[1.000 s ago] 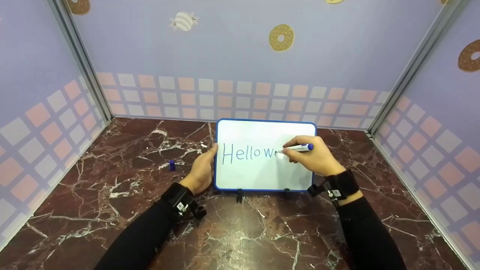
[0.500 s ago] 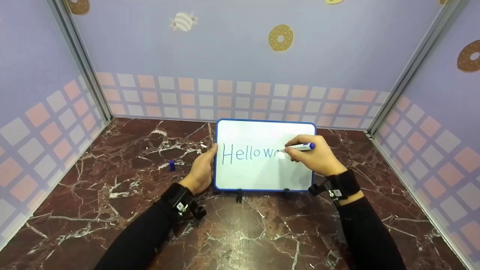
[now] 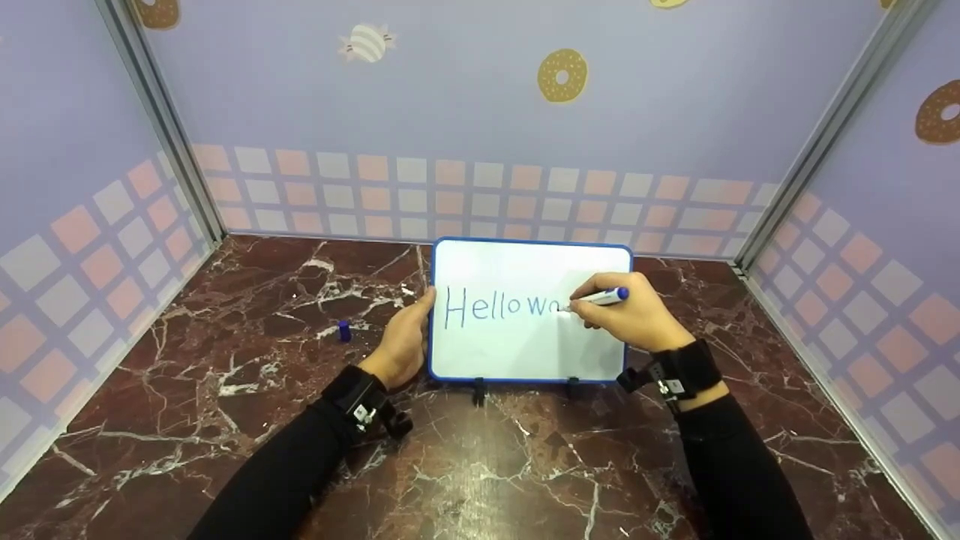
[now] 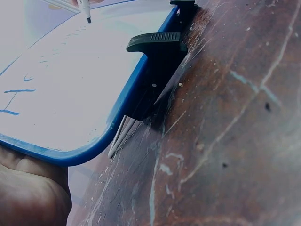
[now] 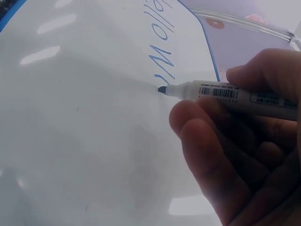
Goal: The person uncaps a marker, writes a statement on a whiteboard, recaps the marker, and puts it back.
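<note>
"Three check-patterned walls (image 3: 465, 112) round a veined, dark-red table (image 3: 480, 465)?"
"Yes. Far middle, a whiteboard (image 3: 510, 349), gripped leftside by the left hand (image 3: 403, 341); at its lettering (image 3: 493, 306), a marker (image 5: 221, 93) pinched in the right hand (image 3: 637, 315)."

Marker (image 3: 609, 295): pinched in the right hand's (image 3: 630, 313) fingers, tip at the board (image 3: 510, 351).
Writing (image 3: 493, 306): blue "Hello w" plus a curved stroke, just left of those fingers.
Left hand (image 3: 401, 341): gripping the board's left edge.
Cap (image 3: 344, 331): left of that hand's fingers, apart.
</note>
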A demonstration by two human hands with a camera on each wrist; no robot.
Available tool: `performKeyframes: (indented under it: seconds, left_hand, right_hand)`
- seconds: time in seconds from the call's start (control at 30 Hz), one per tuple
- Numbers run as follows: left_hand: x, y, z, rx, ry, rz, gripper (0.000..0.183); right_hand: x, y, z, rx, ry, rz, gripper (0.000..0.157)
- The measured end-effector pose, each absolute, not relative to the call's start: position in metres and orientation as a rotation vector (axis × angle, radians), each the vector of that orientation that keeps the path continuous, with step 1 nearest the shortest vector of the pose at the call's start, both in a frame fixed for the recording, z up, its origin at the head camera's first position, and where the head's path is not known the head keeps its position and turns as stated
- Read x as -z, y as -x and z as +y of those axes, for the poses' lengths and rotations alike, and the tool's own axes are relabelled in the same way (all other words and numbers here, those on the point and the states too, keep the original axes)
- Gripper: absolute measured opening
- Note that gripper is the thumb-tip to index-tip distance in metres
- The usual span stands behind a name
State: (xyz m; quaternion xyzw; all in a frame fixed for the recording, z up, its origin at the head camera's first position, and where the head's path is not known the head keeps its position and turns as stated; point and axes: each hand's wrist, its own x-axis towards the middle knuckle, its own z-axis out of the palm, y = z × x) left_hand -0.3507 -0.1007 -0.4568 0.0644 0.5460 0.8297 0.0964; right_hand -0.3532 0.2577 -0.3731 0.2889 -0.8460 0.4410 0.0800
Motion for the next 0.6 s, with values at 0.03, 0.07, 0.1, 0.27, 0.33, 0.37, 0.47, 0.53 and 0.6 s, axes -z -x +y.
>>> performKeyframes:
  seconds: [0.03, 0.07, 0.1, 0.27, 0.33, 0.37, 0.47, 0.53, 0.6]
  left_hand:
    - [0.4569, 0.3507, -0.1005, -2.461, -0.189, 1.616, 0.053]
    - [0.4571, 0.3508, -0.1004, -2.463, -0.188, 1.615, 0.053]
    - [0.4572, 0.3509, -0.1002, -2.464, -0.188, 1.613, 0.053]
    - [0.4578, 0.3508, -0.1005, -2.468, -0.183, 1.607, 0.053]
    - [0.4578, 0.3505, -0.1007, -2.467, -0.182, 1.609, 0.053]
    - [0.4579, 0.3505, -0.1008, -2.466, -0.182, 1.609, 0.053]
    - [0.4577, 0.3502, -0.1009, -2.463, -0.189, 1.614, 0.054]
    - [0.4577, 0.3503, -0.1008, -2.463, -0.194, 1.616, 0.054]
    - [0.4579, 0.3504, -0.1011, -2.454, -0.197, 1.619, 0.055]
  right_hand:
    - [0.3731, 0.3532, 0.2578, -1.320, -0.863, -2.539, 0.005]
    - [0.3730, 0.3530, 0.2578, -1.324, -0.862, -2.547, 0.005]
    - [0.3731, 0.3530, 0.2579, -1.327, -0.859, -2.555, 0.005]
    - [0.3738, 0.3530, 0.2574, -1.362, -0.860, -2.575, 0.007]
    - [0.3743, 0.3534, 0.2572, -1.383, -0.864, -2.576, 0.008]
    - [0.3744, 0.3535, 0.2569, -1.390, -0.866, -2.576, 0.008]
    - [0.3749, 0.3541, 0.2564, -1.402, -0.866, -2.575, 0.009]
    - [0.3750, 0.3541, 0.2560, -1.409, -0.866, -2.574, 0.010]
    - [0.3751, 0.3540, 0.2558, -1.408, -0.873, -2.573, 0.011]
